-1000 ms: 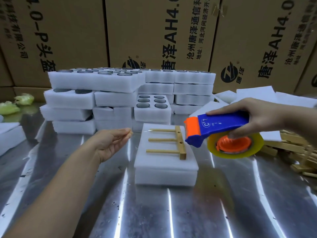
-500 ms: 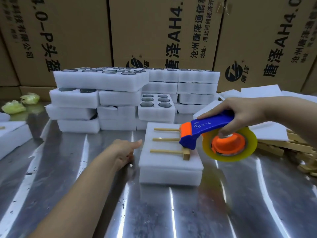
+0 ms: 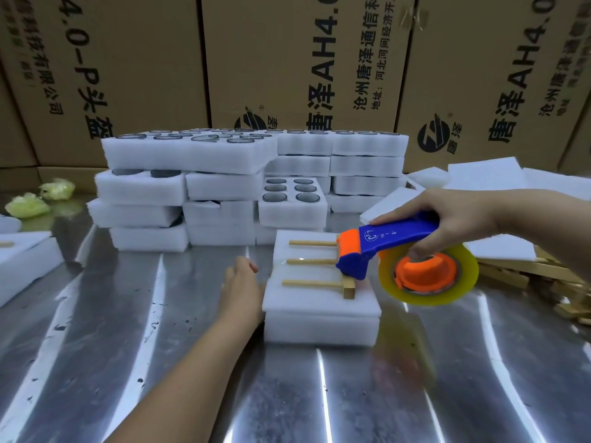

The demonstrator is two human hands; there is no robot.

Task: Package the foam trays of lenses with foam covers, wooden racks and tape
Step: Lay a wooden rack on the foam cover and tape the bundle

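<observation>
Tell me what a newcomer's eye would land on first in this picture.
The blue and orange tape dispenser, gripped by the right hand over the wooden rack on the covered foam tray mid-table, stands out first. Behind it rise white stacks of lens trays against cardboard boxes; the left hand rests at the tray's left side.

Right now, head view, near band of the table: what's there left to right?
Foam block at the left edge → left hand → covered foam tray with wooden rack on top → tape dispenser in the right hand → pile of wooden racks.
</observation>
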